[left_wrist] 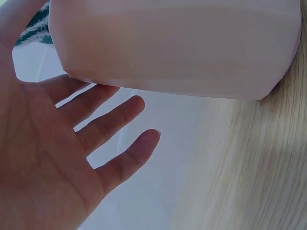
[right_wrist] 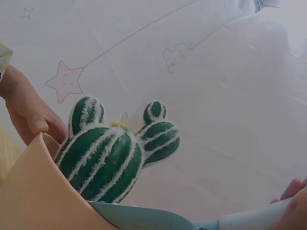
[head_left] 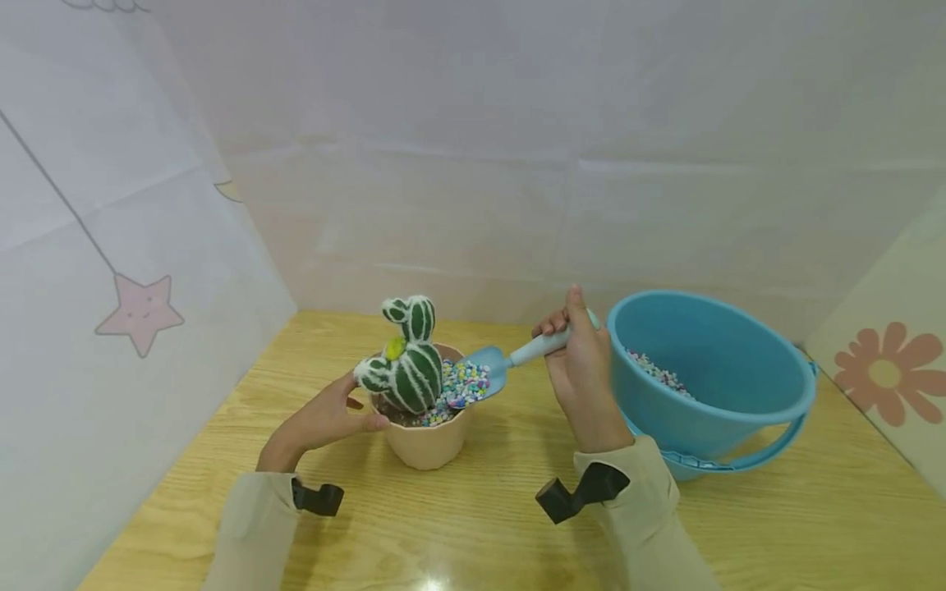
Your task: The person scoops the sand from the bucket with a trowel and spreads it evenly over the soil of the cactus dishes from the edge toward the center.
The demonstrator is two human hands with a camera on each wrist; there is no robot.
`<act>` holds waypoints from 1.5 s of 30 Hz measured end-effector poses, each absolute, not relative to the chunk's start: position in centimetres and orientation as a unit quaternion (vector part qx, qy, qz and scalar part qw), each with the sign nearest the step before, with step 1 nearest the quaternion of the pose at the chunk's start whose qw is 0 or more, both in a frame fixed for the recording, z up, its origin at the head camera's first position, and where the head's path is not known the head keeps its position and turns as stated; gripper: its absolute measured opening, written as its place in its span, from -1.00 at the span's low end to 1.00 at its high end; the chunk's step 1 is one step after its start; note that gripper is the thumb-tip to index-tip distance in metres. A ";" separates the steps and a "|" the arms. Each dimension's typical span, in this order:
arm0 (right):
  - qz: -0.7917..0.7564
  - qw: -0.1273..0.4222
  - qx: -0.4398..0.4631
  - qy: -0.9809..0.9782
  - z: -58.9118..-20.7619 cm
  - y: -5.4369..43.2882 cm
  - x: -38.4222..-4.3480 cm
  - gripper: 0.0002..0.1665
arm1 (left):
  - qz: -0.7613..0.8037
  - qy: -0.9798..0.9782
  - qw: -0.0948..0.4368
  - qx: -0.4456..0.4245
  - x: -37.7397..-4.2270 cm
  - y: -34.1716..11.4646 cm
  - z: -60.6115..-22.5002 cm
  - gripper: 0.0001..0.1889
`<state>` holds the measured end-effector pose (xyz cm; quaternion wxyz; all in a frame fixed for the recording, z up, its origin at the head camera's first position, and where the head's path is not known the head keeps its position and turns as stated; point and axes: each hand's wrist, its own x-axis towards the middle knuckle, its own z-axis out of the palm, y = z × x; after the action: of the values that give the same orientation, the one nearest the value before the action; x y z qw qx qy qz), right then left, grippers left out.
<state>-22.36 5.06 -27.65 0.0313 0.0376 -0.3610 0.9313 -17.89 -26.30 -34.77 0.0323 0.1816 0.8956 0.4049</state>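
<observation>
In the head view a green and white toy cactus (head_left: 415, 379) with a yellow flower stands in a peach flowerpot (head_left: 424, 446). My left hand (head_left: 325, 419) holds the pot's left rim, thumb in front; in the left wrist view the lower fingers (left_wrist: 127, 158) spread apart from the pot wall. My right hand (head_left: 580, 361) grips the pale handle of a blue trowel (head_left: 488, 361). Its blade tilts down over the pot's right rim. Colourful pebbles (head_left: 461, 384) lie on the blade and beside the cactus. Brown filling shows at the pot's left; the blade's tip is hard to make out.
A large blue bucket (head_left: 709, 419) stands on the wooden table (head_left: 473, 533) right of my right hand, with more colourful pebbles (head_left: 660, 375) inside. Its handle hangs down at the front. Pale printed sheets (head_left: 458, 205) enclose the table's back and sides.
</observation>
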 end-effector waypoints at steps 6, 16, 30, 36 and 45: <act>0.926 0.034 0.030 -0.374 -27.2 4.9 -22.4 -0.54 | 0.403 0.896 0.034 0.180 -17.9 -26.4 -34.8 -0.13; 0.904 0.047 0.053 -0.423 -26.3 4.5 -22.5 -0.58 | 0.402 0.897 0.029 0.183 -18.0 -26.5 -34.8 -0.11; 0.892 0.043 0.086 -0.442 -25.0 4.5 -22.5 -0.54 | 0.396 0.901 0.034 0.173 -18.1 -26.5 -34.6 -0.07; 0.895 0.043 0.079 -0.437 -24.6 4.3 -22.7 -0.55 | 0.393 0.904 0.037 0.166 -18.2 -26.4 -34.6 -0.08; 0.891 0.046 0.075 -0.445 -25.0 3.4 -22.8 -0.54 | 0.404 0.897 0.036 0.178 -18.2 -26.4 -34.8 -0.09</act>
<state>-22.80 3.44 -24.97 0.0463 0.0751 -0.4453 0.8910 -18.17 -26.38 -34.85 0.0364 0.1777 0.8968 0.4037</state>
